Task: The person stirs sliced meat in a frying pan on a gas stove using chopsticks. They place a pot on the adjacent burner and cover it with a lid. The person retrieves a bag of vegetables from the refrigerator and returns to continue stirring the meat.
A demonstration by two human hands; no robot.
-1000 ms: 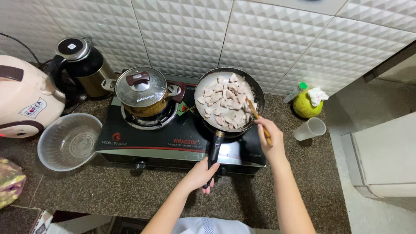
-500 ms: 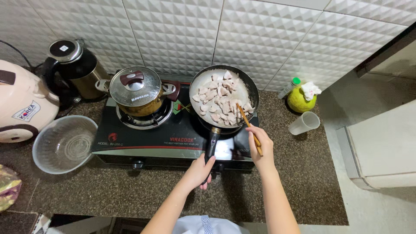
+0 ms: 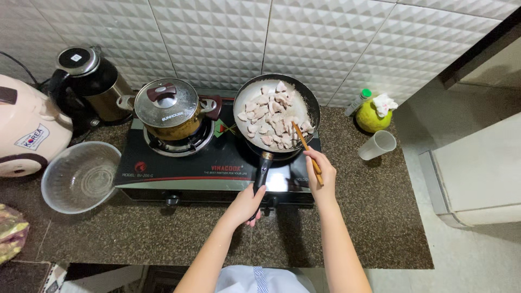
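Holding pan handle left hand | pan: pale meat pieces

1. Two bare forearms rise from the bottom edge, nearer the viewer than the tabletop; no sleeves cover them up to the wrists.
2. The left hand and right hand are bare: no gloves, no rings or watch that can be made out.
3. The fingers are slim, nails short and unpainted as far as can be seen.
4. Below the tabletop's near edge, a white garment shows with a narrow blue-striped strip down its middle.
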